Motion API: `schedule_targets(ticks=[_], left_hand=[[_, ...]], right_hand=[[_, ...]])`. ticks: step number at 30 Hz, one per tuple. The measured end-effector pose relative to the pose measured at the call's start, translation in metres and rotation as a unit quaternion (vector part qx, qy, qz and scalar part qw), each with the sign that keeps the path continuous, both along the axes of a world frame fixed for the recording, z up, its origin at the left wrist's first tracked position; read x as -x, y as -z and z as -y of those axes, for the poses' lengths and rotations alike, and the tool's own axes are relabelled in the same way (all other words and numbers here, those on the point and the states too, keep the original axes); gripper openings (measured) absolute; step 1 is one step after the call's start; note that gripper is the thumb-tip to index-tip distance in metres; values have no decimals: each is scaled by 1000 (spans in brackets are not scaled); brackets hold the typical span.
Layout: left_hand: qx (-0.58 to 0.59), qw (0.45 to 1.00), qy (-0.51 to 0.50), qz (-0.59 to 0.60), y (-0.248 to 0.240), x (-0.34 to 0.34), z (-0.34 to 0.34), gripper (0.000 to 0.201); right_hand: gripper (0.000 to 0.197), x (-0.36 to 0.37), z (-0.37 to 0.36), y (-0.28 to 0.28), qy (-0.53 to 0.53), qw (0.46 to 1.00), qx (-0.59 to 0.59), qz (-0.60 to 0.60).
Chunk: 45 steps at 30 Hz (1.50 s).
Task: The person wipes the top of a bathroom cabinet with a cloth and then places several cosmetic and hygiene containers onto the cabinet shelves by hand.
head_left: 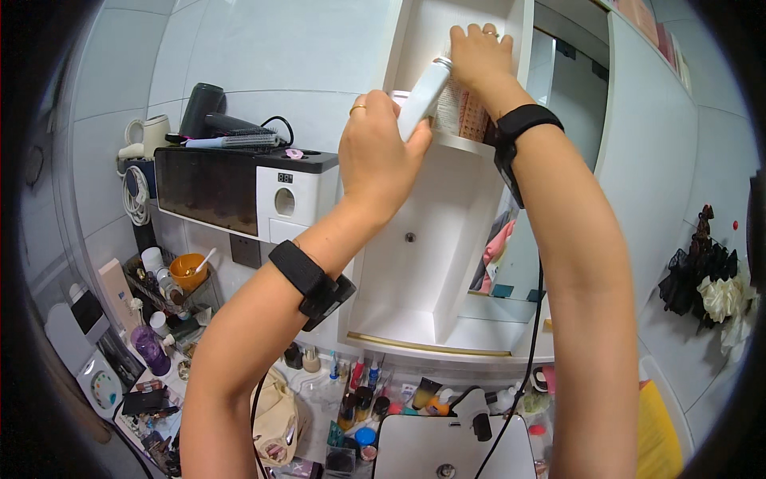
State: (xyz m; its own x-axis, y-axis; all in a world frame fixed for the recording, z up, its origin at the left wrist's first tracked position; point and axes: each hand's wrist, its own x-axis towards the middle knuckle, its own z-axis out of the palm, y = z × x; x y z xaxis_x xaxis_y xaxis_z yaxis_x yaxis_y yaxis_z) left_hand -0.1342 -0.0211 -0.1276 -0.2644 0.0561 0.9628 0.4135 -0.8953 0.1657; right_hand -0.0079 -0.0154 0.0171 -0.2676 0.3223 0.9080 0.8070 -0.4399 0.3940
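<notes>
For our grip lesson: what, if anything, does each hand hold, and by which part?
The left hand holds a white container by its lower end. Whether the right hand holds anything cannot be told.

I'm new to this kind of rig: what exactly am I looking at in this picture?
No machine here: these are a person's own two hands, each arm wearing a black strap. The camera is a wide fisheye worn on the head, so straight edges bend near the rim. The left hand holds a slim white bottle at an open wall cabinet. The right hand is raised near the bottle's upper end; its grip is unclear. Below, small bottles and jars crowd around a white sink.
</notes>
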Motion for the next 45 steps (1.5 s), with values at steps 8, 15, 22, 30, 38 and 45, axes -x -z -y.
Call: schedule_targets(ticks=[8,15,22,30,38,45], left_hand=[[11,999,22,25,-6,2,0,28],[6,996,66,62,5,11,9,29],[-28,986,132,94,-1,14,13,23],[-132,978,-142,-74,-6,23,-3,30],[-196,933,-269,-135,-12,14,-19,28],[-202,910,-330,-151,-23,4,-25,21]], right_hand=[[34,-16,8,23,-282,956,80,28],[48,-8,29,40,-328,872,350,-94],[36,-29,22,10,-302,945,111,-63],[24,-26,17,-19,6,996,84,28],[31,-18,20,-28,70,988,135,-6],[23,-20,21,-18,62,993,100,26]])
